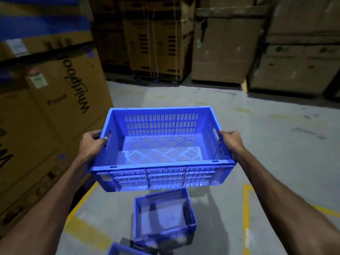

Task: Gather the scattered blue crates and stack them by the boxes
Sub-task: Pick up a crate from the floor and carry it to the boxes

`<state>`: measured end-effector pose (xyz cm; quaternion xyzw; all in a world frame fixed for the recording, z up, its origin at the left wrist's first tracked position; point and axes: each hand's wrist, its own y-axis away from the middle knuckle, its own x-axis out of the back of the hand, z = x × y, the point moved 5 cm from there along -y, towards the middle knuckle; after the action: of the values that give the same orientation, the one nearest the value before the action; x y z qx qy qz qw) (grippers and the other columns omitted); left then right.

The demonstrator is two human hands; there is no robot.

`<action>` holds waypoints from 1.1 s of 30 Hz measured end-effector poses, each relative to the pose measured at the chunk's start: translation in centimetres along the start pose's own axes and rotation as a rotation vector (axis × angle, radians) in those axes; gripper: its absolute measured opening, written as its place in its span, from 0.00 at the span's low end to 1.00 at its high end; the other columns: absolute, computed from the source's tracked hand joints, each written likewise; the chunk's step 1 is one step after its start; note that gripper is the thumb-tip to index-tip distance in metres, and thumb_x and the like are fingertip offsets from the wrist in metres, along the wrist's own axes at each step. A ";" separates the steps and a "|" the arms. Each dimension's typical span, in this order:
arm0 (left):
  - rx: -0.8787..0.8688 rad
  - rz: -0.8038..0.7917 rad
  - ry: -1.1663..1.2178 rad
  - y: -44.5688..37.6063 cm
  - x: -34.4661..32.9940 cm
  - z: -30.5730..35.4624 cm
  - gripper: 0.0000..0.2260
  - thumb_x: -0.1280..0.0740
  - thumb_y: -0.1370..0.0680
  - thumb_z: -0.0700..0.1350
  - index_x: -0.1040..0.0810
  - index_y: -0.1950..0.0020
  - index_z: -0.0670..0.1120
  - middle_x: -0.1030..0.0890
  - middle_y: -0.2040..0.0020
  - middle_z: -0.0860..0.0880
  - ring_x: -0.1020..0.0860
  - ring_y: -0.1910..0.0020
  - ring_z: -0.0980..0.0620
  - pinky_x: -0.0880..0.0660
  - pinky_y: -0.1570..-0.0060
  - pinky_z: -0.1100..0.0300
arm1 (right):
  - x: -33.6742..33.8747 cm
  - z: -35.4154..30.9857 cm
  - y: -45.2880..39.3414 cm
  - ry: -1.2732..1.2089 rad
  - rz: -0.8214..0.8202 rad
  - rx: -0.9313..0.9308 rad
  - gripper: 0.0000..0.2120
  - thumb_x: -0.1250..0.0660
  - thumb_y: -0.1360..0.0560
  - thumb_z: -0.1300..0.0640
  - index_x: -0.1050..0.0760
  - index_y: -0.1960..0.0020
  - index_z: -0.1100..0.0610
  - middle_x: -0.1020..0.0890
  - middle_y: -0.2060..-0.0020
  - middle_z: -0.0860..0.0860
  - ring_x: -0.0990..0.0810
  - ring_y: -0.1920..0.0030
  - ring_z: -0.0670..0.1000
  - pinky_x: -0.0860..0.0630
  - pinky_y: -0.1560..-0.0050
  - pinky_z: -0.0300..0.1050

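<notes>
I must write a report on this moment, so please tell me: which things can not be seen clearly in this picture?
- Head view: the third crate is cut off by the bottom edge.
- The crate on the floor is blurred; the held crate hides its far end.
- Fingertips of the left hand and right hand are hidden behind the crate walls.
- Print on the far cardboard boxes is too dark and small to read.

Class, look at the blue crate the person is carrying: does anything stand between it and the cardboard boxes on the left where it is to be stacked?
Nothing visible does. The carried blue crate, gripped by the left hand and right hand, hangs close beside the Whirlpool boxes. Another blue crate sits on the floor below it, not between.
</notes>
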<state>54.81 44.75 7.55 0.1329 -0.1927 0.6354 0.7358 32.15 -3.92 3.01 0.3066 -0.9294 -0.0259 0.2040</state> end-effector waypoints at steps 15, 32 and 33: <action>-0.145 -0.404 0.112 -0.7 -28.8 13.5 0.16 0.33 0.19 0.34 0.19 0.36 0.49 0.14 0.51 0.43 0.18 0.68 0.57 0.16 0.62 0.53 | 26.9 12.8 -0.8 -0.147 0.416 -0.209 0.26 0.31 0.37 0.37 0.17 0.64 0.62 0.14 0.68 0.57 0.14 0.63 0.61 0.16 0.53 0.65; -0.296 -0.834 0.067 10.8 -61.3 26.0 0.15 0.34 0.20 0.32 0.18 0.42 0.51 0.15 0.63 0.53 0.21 0.73 0.59 0.20 0.69 0.58 | 48.1 30.0 7.6 -0.349 0.882 -0.472 0.25 0.31 0.40 0.38 0.16 0.62 0.60 0.14 0.67 0.54 0.13 0.61 0.60 0.16 0.50 0.64; -0.309 -0.863 0.060 11.4 -63.2 26.5 0.15 0.33 0.20 0.33 0.18 0.42 0.51 0.15 0.65 0.55 0.21 0.73 0.58 0.20 0.68 0.58 | 48.7 30.9 8.4 -0.361 0.912 -0.488 0.25 0.31 0.40 0.38 0.16 0.62 0.60 0.14 0.67 0.54 0.13 0.61 0.60 0.16 0.51 0.64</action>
<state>33.10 -20.96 1.99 0.0714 -0.1910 0.2384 0.9495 -20.26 -27.70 -6.15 -0.1932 -0.9552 -0.2021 0.0969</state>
